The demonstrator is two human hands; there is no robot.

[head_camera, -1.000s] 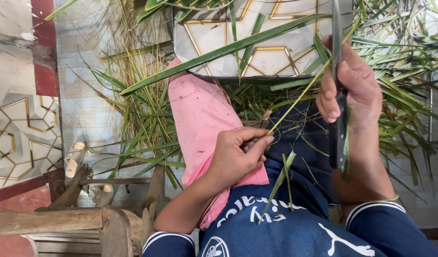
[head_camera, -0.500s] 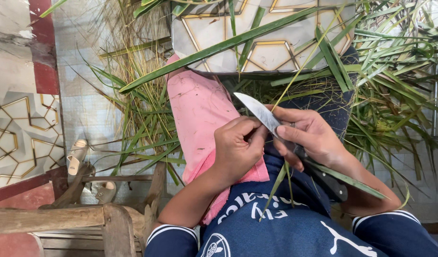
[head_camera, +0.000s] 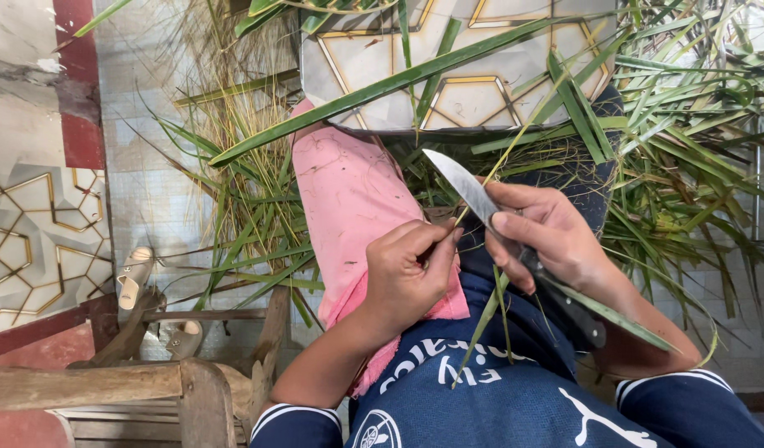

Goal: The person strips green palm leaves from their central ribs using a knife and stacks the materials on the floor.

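Steady stripping likely needs the right hand (head_camera: 548, 236), clamped on the long steel knife (head_camera: 465, 189), sliding along the thin yellow-green leaf midrib (head_camera: 515, 137) that the left hand (head_camera: 407, 274) pinches taut.

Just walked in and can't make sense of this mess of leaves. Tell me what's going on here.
A seated person is working a thin palm-leaf strip over their lap. The right hand grips a knife, blade pointing up and left against the strip. The left hand pinches the strip's lower end beside the blade. A pink cloth covers the left thigh, and green leaves lie heaped around the legs.
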